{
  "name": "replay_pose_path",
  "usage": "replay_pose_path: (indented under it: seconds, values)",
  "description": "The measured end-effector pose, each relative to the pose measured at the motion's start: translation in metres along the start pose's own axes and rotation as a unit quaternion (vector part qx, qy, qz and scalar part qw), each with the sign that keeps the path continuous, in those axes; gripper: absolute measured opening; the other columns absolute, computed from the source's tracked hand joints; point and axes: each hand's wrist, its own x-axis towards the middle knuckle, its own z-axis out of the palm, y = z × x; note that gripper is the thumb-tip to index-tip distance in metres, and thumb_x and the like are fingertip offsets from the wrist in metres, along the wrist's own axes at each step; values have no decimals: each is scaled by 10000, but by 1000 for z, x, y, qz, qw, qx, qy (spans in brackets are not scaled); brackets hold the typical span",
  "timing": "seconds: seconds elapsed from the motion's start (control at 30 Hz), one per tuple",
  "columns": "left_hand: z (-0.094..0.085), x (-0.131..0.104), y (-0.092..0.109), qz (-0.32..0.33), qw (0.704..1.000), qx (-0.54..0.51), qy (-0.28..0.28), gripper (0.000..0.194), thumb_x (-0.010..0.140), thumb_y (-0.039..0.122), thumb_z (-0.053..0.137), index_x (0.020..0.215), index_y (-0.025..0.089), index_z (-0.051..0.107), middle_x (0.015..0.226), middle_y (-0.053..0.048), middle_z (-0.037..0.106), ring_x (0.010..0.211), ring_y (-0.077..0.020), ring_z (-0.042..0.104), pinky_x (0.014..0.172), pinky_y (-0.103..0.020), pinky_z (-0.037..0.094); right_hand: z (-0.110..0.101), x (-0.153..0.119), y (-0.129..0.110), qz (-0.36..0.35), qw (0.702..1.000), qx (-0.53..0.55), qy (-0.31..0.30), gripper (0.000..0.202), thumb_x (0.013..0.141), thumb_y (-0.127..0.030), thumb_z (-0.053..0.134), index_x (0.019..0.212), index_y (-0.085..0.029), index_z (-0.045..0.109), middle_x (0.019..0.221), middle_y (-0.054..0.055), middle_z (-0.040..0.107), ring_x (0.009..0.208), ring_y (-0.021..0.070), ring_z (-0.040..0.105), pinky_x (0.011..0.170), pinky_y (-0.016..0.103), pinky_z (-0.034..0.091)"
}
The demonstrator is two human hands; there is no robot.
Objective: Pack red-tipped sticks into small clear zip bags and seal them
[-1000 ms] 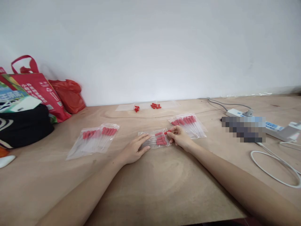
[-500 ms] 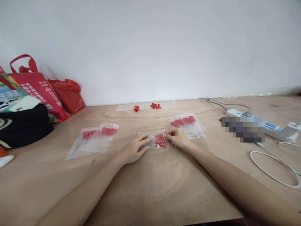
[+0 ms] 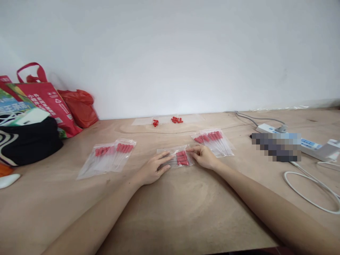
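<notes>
A clear zip bag lies flat between my hands, with several red-ended droppers inside, their red ends toward the right. My left hand rests on the bag's left part with its fingers spread. At the bag's right edge, the fingertips of my right hand are pinched on the opening side. Filled bags overlap on the left, and more filled bags overlap on the right, just behind my right hand.
Loose red caps and clear plastic sheets lie near the wall. On the left stand a red shopping bag, a red plastic bag and a black bag. Power strips and a white cable are on the right.
The whole view has shifted slightly, moving things a little to the right. The red ends in the middle bag now lie more evenly stacked. Both hands remain at the bag.
</notes>
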Motion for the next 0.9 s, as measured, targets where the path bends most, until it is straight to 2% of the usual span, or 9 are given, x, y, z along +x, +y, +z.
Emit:
replay_pose_path:
  seconds: [0.13, 0.33, 0.4, 0.47, 0.57, 0.7, 0.77, 0.83, 0.9]
  values:
    - [-1, 1, -1, 9, 1000, 1, 0, 403, 852, 317, 387, 1248, 243, 394, 1315, -47, 380, 1215, -182, 339, 1008, -370, 292, 0, 2, 3, -24, 998, -22, -56, 256, 697, -88, 424, 806, -173, 639, 739, 6, 598, 554, 71, 481, 556, 197, 381]
    - [1, 0, -2, 12, 1000, 6, 5, 392, 855, 307, 384, 1243, 260, 395, 1327, -47, 363, 1214, -187, 343, 998, -392, 302, 4, 5, 4, -32, 997, -21, -72, 297, 692, -99, 450, 946, -181, 582, 755, 3, 589, 612, 84, 497, 589, 208, 391]
    - [1, 0, -3, 5, 1000, 7, 7, 400, 854, 318, 385, 1249, 249, 389, 1331, -54, 356, 1220, -187, 334, 998, -389, 304, 3, 5, 6, -22, 998, -8, -59, 252, 699, -111, 453, 904, -178, 583, 717, -2, 573, 586, 82, 487, 581, 213, 397]
    - [0, 0, -4, 4, 1000, 8, 1, 406, 856, 323, 381, 1254, 241, 383, 1337, -60, 345, 1232, -190, 315, 1006, -392, 291, 0, 3, 8, -10, 1000, -13, -20, 233, 697, -126, 475, 904, -169, 570, 722, 1, 558, 571, 80, 475, 579, 221, 402]
    - [-4, 2, -6, 27, 999, 15, -19, 389, 863, 301, 369, 1250, 271, 384, 1349, -41, 327, 1254, -195, 273, 1019, -416, 256, -5, -1, 11, -32, 997, -70, 29, 332, 685, -152, 526, 1017, -164, 522, 850, 35, 537, 612, 89, 477, 606, 245, 414]
    - [-8, 8, -14, 58, 997, 41, -25, 370, 858, 252, 375, 1218, 332, 412, 1373, -2, 277, 1282, -212, 195, 1026, -461, 200, -10, -4, 11, -88, 984, -156, 14, 397, 711, -199, 541, 1105, -219, 505, 1002, 64, 482, 755, 123, 509, 687, 273, 421]
    - [-7, 13, -21, 42, 997, 68, 11, 355, 849, 242, 389, 1182, 348, 451, 1380, 7, 261, 1284, -232, 186, 1018, -505, 172, -12, -4, 9, -107, 978, -178, -4, 306, 733, -229, 528, 1038, -248, 556, 1010, 51, 485, 817, 133, 514, 709, 270, 417]
    - [-5, 18, -26, -18, 989, 104, 99, 338, 831, 247, 421, 1154, 321, 490, 1363, -16, 300, 1268, -261, 223, 1001, -545, 168, -13, -5, 6, -118, 975, -190, -15, 208, 745, -265, 520, 937, -254, 598, 989, 34, 506, 834, 135, 518, 707, 265, 413]
    - [-1, 21, -28, -80, 969, 124, 200, 319, 812, 259, 453, 1122, 254, 530, 1303, -60, 389, 1221, -272, 310, 989, -530, 226, -14, -7, 3, -119, 972, -200, -16, 153, 742, -290, 522, 854, -238, 613, 949, 26, 531, 814, 136, 524, 690, 263, 409]
